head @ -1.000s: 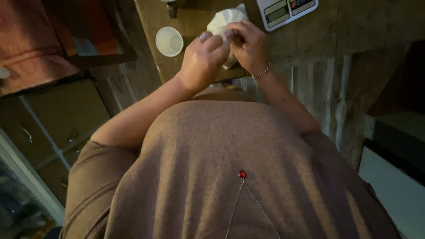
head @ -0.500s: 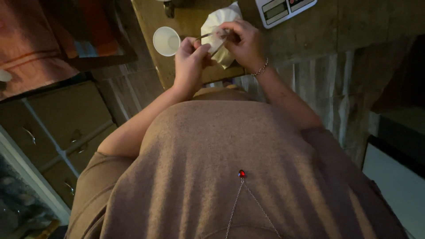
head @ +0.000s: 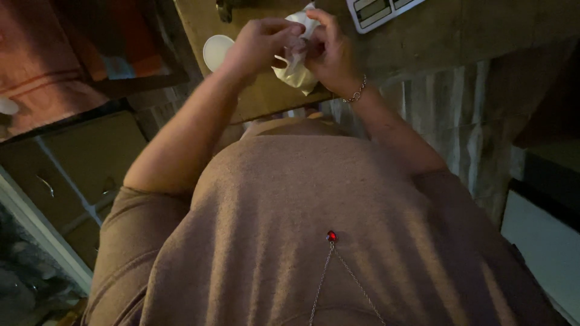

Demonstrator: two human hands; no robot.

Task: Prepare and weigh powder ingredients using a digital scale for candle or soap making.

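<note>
Above the wooden table point(head: 260, 99), at its near edge, both of my hands are raised and meet around a small white crumpled bag point(head: 296, 69) of thin, wrinkled material. My left hand point(head: 257, 45) is curled, the fingertips point(head: 289, 31) bunched together and pinching the upper part of the bag. My right hand point(head: 329, 51) closes on it from the other side, the fingers point(head: 320, 18) bent over the top edge and the thumb pressed in toward the left hand, so the two hands nearly touch. The lower corner of the bag hangs free below my palms, over the table's edge. What the bag contains I cannot tell; its mouth is hidden between my fingers. On my right wrist sits a thin beaded bracelet point(head: 356, 93).

Just left of my left hand, a small round white cup point(head: 216, 51) stands upright on the table, its opening facing up; the inside looks plain and pale, and I cannot make out any contents. Beyond my right hand, at the far edge of view, lies a pale flat device with a grey display point(head: 377, 9). A dark object point(head: 225, 9) stands near the cup, mostly cut off. To my left, below the table, wooden drawers point(head: 78, 175) with metal handles are shut.
</note>
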